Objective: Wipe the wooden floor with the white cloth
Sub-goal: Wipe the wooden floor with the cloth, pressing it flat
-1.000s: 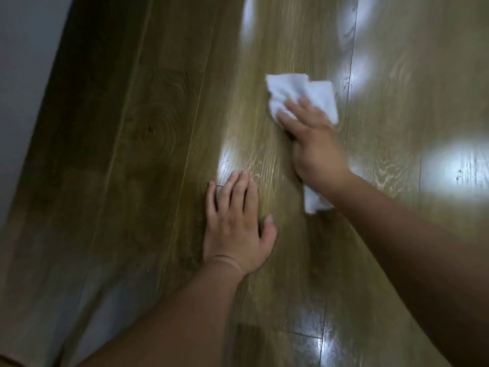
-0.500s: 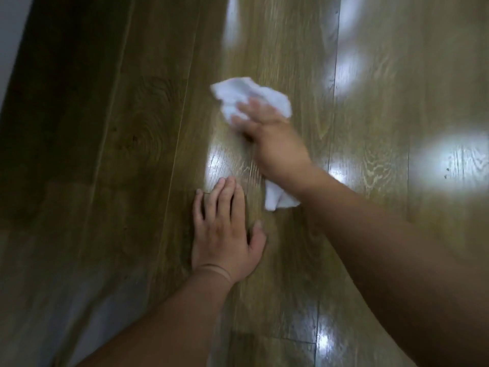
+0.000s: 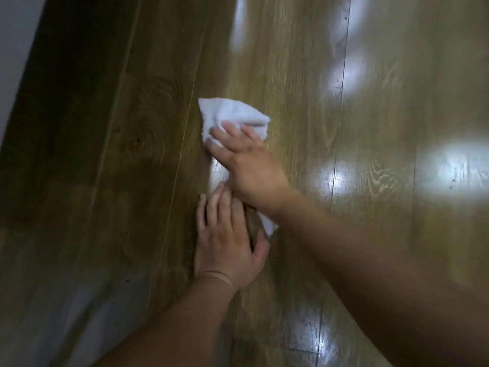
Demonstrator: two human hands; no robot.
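Flat-fingered on white cloth (image 3: pixel 232 112), right hand (image 3: pixel 251 165) has slid beside flat left hand (image 3: pixel 227 245).

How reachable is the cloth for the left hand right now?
Probably yes: the left hand lies flat on the floor, and a loose end of the cloth sticks out from under the right hand, close beside it.

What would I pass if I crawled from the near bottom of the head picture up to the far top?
Left hand flat on the floor → right hand → bunched end of the white cloth → far light spots.
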